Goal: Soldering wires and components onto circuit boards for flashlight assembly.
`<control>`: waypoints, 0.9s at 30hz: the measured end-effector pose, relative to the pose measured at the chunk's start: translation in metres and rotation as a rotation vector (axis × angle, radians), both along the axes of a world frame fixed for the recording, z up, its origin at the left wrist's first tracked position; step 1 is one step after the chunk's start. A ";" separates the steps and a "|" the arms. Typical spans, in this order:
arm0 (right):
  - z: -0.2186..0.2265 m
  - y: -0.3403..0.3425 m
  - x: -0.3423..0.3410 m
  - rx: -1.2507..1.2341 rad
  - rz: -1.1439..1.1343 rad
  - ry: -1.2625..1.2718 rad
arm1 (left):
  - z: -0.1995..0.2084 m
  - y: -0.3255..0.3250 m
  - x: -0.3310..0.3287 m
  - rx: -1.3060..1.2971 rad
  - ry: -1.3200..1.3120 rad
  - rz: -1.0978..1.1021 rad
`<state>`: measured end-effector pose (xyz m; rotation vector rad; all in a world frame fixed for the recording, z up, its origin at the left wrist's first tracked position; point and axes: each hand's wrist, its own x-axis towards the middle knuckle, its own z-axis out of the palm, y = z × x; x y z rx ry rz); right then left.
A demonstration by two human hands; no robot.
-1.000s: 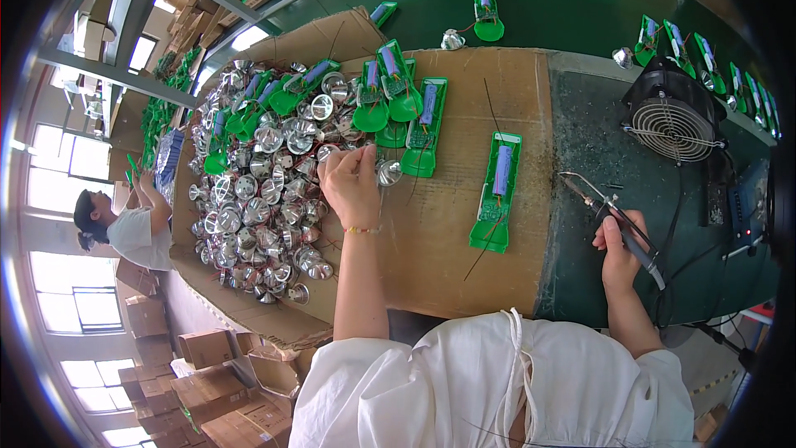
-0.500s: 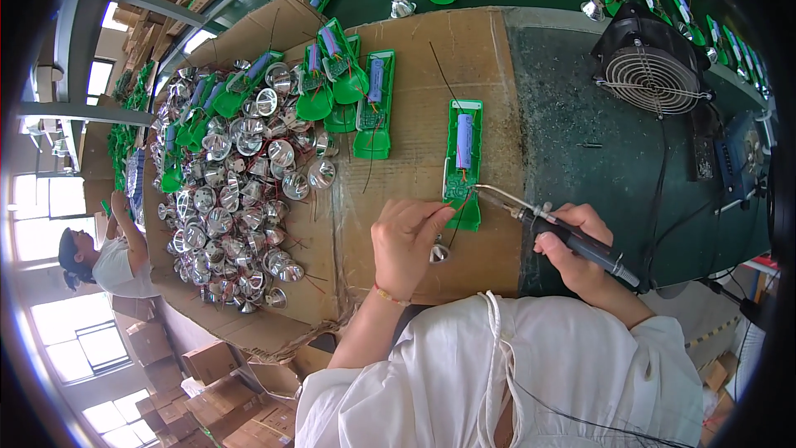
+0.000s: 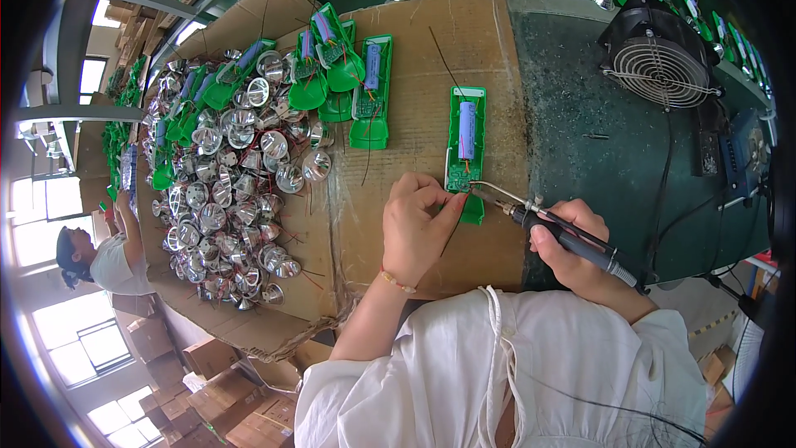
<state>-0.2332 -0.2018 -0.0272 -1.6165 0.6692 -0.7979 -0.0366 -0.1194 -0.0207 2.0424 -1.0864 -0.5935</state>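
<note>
The left hand (image 3: 417,224) presses thumb and fingers together at the lower end of a green housing (image 3: 478,139) — what they pinch is too small to tell — while the right hand (image 3: 569,264) grips a soldering iron (image 3: 599,255), its tip at the circuit board (image 3: 461,179). The housing lies on cardboard (image 3: 365,232) atop the desk (image 3: 580,178), silver reflectors (image 3: 222,192) heaped leftward, a black fan (image 3: 662,73) farther right.

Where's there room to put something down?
Mostly bare cardboard lies between the nearest green case and the green cluster left of it. The dark mat between cardboard and fan is open but speckled. Crowded: silver reflectors; around left hand and right hand.
</note>
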 end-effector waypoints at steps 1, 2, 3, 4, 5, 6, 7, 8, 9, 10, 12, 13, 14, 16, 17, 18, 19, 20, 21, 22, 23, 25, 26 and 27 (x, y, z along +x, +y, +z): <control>0.002 0.001 0.000 0.038 -0.012 0.013 | 0.001 0.000 0.000 0.019 0.046 0.022; 0.002 0.001 0.000 0.041 -0.011 0.013 | 0.000 0.000 0.000 0.022 0.046 0.023; 0.002 0.002 0.001 0.050 -0.011 0.020 | -0.002 0.001 0.001 0.008 0.017 0.014; 0.002 0.002 0.001 0.057 -0.015 0.028 | -0.003 0.001 0.001 -0.007 -0.011 0.002; 0.004 0.002 0.001 0.058 -0.016 0.029 | -0.002 0.000 0.001 -0.007 -0.010 0.001; 0.006 0.003 0.000 0.105 -0.027 0.018 | -0.001 -0.001 0.001 0.015 0.000 0.006; 0.008 0.004 0.000 0.153 -0.035 0.006 | 0.000 -0.002 0.000 0.039 0.010 0.014; 0.010 0.003 -0.001 0.120 -0.043 -0.007 | 0.000 -0.002 0.000 0.039 0.010 0.016; 0.009 0.003 -0.002 0.121 -0.041 -0.006 | 0.000 -0.002 0.000 0.043 0.021 0.020; 0.008 0.003 -0.003 0.113 -0.046 -0.006 | 0.001 -0.002 0.000 0.046 0.032 0.023; 0.007 0.004 -0.004 0.105 -0.050 -0.006 | 0.000 0.000 0.001 0.045 0.027 0.025; 0.006 0.004 -0.005 0.126 -0.039 -0.004 | 0.000 -0.001 0.001 0.042 0.022 0.024; 0.005 0.003 -0.005 0.146 -0.027 -0.001 | -0.001 -0.001 0.001 0.040 0.021 0.023; 0.004 0.003 -0.006 0.138 -0.027 -0.001 | -0.003 0.000 0.002 -0.005 -0.048 -0.017; 0.004 0.004 -0.006 0.131 -0.026 0.001 | 0.000 0.000 0.001 -0.005 -0.048 -0.015; 0.004 0.004 -0.006 0.131 -0.024 0.001 | 0.004 0.001 -0.001 -0.022 -0.043 -0.021; 0.005 0.004 -0.007 0.125 -0.018 0.008 | 0.007 0.003 -0.002 -0.039 -0.038 -0.029; 0.005 0.003 -0.007 0.118 -0.012 0.014 | 0.006 0.006 -0.002 -0.039 -0.037 -0.028; 0.004 0.002 -0.008 0.119 -0.012 0.015 | 0.004 0.012 -0.001 -0.080 -0.022 -0.013; 0.003 0.002 -0.009 0.118 -0.001 0.016 | 0.003 0.018 0.000 -0.120 -0.008 0.003; 0.003 0.002 -0.009 0.117 0.010 0.017 | 0.003 0.023 0.001 -0.108 0.032 0.013; 0.002 0.002 -0.007 0.139 0.003 0.004 | -0.001 0.023 0.004 -0.126 0.042 0.001; 0.002 0.002 -0.006 0.157 -0.003 -0.008 | -0.002 0.021 0.005 -0.146 0.052 -0.010; 0.001 0.003 -0.005 0.158 -0.003 -0.007 | -0.003 0.019 0.006 -0.146 0.053 -0.009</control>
